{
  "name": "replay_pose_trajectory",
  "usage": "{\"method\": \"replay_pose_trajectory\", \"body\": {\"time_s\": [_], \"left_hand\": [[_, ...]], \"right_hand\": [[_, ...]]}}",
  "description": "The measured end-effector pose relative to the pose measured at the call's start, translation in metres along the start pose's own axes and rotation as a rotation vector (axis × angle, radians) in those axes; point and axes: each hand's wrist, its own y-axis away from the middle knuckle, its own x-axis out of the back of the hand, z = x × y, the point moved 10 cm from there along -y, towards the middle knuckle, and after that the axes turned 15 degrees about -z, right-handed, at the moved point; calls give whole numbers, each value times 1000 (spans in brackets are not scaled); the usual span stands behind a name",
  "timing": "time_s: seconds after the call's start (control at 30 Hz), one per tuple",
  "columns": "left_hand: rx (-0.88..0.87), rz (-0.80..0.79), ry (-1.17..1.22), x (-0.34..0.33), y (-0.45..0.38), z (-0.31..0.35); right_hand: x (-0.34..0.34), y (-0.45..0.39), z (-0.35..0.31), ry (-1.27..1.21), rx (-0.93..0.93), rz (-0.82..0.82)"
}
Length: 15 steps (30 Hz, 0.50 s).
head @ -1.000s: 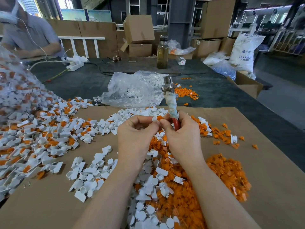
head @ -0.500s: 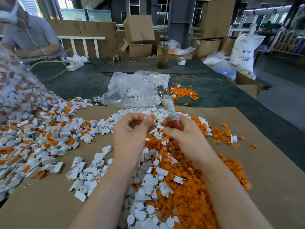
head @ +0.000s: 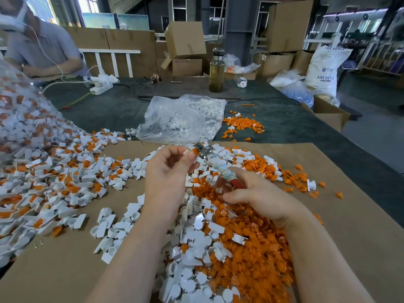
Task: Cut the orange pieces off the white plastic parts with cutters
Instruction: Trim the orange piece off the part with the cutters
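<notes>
left hand (head: pixel 168 171) pinches 1 white plastic part (head: pixel 186 152) between thumb and fingers, right at the metal head of the cutters (head: pixel 216 164). right hand (head: pixel 258 197) grips the cutters by the red handle, head angled up-left toward the part. can't tell if the blades are closed on it yet.

landmark: cardboard sheet (head: pixel 360 215) on the tabletop (head: pixel 295 127).
- sheet centre, under the hands: mixed heap of cut orange pieces (head: pixel 262 259) and bare white parts, looks like done work.
- left edge of the sheet: big uncut pile (head: pixel 43 182), white with orange attached, spilling from a clear bag.
- beyond the sheet's far edge: bag of white parts (head: pixel 185 119).

judgement: well underway, but a large share is left.
</notes>
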Motion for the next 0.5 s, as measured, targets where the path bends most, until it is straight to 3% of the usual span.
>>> {"method": "replay_pose_trajectory", "body": {"time_s": [0.5], "left_hand": [[-10, 39, -11, 3, 3, 4]], "right_hand": [[-6, -6, -15, 138, 62, 20]]}}
